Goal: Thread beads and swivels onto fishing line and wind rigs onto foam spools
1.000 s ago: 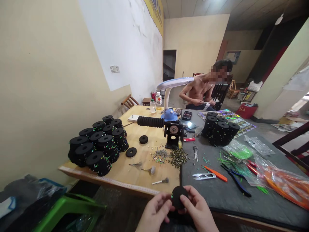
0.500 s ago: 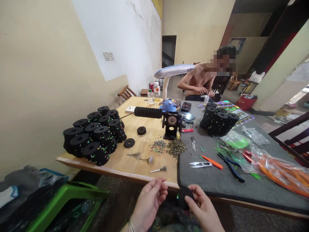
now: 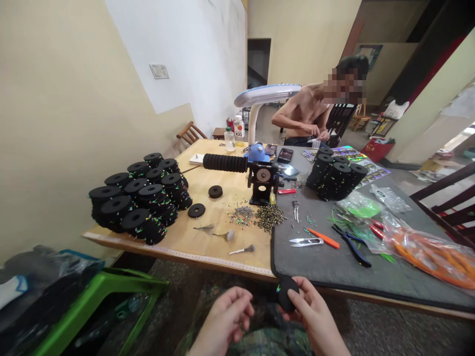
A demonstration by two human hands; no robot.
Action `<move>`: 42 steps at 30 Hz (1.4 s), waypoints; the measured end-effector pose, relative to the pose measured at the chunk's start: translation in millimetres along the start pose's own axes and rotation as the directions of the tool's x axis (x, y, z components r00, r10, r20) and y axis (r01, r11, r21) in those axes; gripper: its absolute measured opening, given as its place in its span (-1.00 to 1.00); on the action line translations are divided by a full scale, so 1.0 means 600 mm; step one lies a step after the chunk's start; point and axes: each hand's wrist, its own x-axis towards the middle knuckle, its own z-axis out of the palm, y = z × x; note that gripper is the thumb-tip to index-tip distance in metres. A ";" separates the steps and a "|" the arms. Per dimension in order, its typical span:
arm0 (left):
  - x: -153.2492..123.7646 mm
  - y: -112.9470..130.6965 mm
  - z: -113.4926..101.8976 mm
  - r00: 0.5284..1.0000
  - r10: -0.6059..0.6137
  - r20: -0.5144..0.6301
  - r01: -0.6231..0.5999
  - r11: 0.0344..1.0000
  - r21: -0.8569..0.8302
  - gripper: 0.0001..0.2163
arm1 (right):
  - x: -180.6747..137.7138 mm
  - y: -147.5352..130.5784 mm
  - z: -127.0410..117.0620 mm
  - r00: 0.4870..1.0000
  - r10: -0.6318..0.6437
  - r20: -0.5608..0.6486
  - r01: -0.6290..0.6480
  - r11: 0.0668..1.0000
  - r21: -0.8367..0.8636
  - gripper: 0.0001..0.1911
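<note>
Between the thumb and fingers of my right hand (image 3: pixel 315 316) is a round black foam spool (image 3: pixel 285 292) with small green bits at its left edge, held just off the table's front edge. To its left, my left hand (image 3: pixel 228 316) is closed with thumb and fingertips together; anything as thin as a line in them is too fine to see. On the wood beyond lie bundles of fine strands (image 3: pixel 243 249), two loose foam rings (image 3: pixel 196 210) and piles of small beads (image 3: pixel 270 217).
Stacked black spools (image 3: pixel 135 220) stand at the left, more spools (image 3: pixel 339 173) at the right. A winding device (image 3: pixel 262 180) and lamp (image 3: pixel 256 123) stand mid-table. Snips (image 3: pixel 306 242), pliers (image 3: pixel 352 246) and orange tubing (image 3: pixel 430 254) lie on the grey mat. A person (image 3: pixel 308 111) sits across, hands busy.
My left hand has dropped lower, away from the table edge. The spool in my right hand has turned slightly, and the whole view has shifted a little.
</note>
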 end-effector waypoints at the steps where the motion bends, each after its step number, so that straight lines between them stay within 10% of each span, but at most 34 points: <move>1: 0.000 -0.008 0.007 0.996 -0.068 0.057 0.068 0.998 0.017 -0.64 | -0.002 0.000 0.000 1.000 0.002 -0.003 -0.002 1.000 0.006 -0.55; 7: 0.014 -0.026 0.041 0.953 -0.191 0.234 0.255 0.923 -0.287 -0.67 | -0.009 0.010 0.000 1.000 -0.001 -0.010 0.001 0.999 0.041 -0.55; 17: 0.044 -0.022 0.035 0.954 -0.275 0.118 0.293 0.785 -0.545 -0.86 | -0.031 -0.001 0.014 0.997 0.022 -0.071 -0.012 0.990 0.141 -0.59; 27: 0.043 -0.032 0.010 0.985 -0.137 -0.108 0.089 0.927 -0.365 -0.85 | -0.031 -0.012 0.005 0.988 0.104 -0.115 -0.074 0.969 0.238 -0.57; 32: 0.042 -0.008 0.011 0.995 -0.101 0.003 0.089 0.865 -0.495 -0.90 | -0.032 -0.010 0.000 0.986 0.112 -0.125 -0.082 0.971 0.223 -0.57; 42: 0.013 0.017 -0.008 0.980 0.002 -0.199 -0.106 0.850 -0.516 -0.80 | -0.015 -0.034 -0.056 0.968 -0.011 -0.252 0.066 0.975 0.211 -0.52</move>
